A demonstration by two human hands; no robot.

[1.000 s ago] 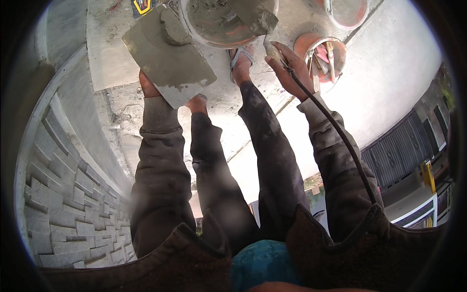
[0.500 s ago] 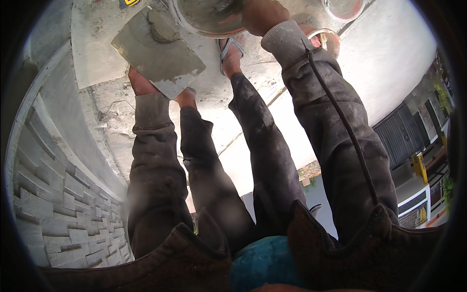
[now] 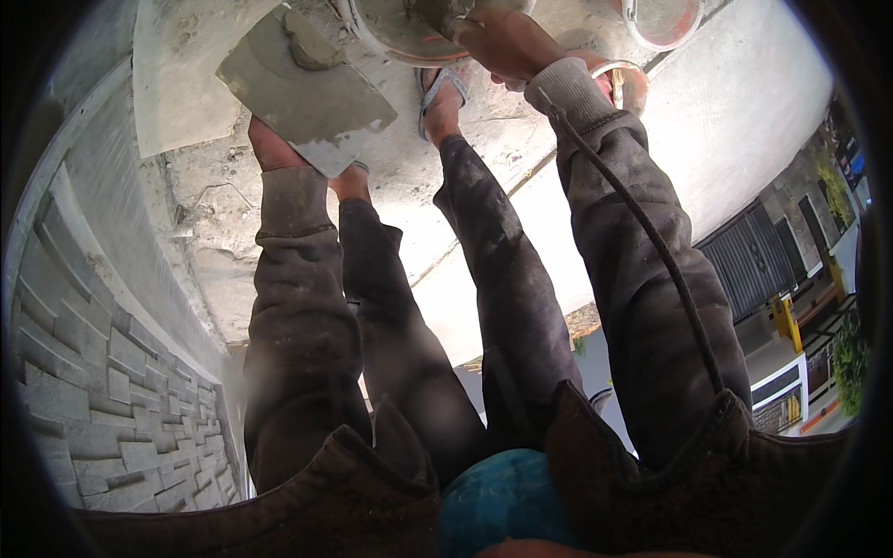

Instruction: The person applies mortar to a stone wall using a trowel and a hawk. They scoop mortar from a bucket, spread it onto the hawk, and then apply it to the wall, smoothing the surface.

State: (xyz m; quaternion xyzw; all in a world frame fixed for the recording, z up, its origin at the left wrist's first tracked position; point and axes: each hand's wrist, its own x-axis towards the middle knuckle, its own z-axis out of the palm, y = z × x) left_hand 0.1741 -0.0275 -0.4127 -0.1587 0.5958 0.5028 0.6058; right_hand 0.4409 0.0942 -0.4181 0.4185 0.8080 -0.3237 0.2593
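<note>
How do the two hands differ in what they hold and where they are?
The left hand grips a flat grey square board carrying a small lump of mortar, held out over the ledge; the right hand reaches into the round mortar bucket further ahead. The left hand shows mostly beneath the board's edge, while the right hand's back is in plain view. Both come out of dark, dusty long sleeves.
</note>
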